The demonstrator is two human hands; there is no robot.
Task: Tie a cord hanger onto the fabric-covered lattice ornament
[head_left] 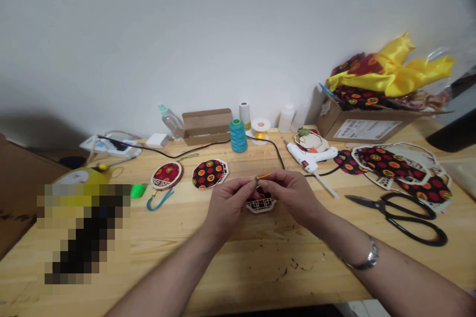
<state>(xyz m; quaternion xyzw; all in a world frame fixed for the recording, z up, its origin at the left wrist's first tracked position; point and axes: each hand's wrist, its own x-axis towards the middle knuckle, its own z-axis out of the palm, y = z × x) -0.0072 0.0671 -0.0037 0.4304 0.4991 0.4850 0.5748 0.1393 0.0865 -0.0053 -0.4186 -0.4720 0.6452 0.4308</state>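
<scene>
My left hand (232,199) and my right hand (290,192) meet at the middle of the table, thumbs and fingertips pinched together. Between them is a thin yellow cord (265,175) with a small greyish bit at the left fingertips, too small to name. Just below the fingers sits an octagonal ornament (260,205) with a pale fretwork edge and dark patterned fabric; my fingers hide its upper part. The cord's strand runs up toward a white spool of yellow cord (260,134). Left of my hands lies another octagonal fabric piece (208,174).
Black scissors (401,213) and a white glue gun (310,159) lie on the right. Behind stand a teal thread cone (238,136) and an open cardboard box (362,124) of fabric. A round ornament (166,175) with a blue loop lies left. Black cable crosses behind.
</scene>
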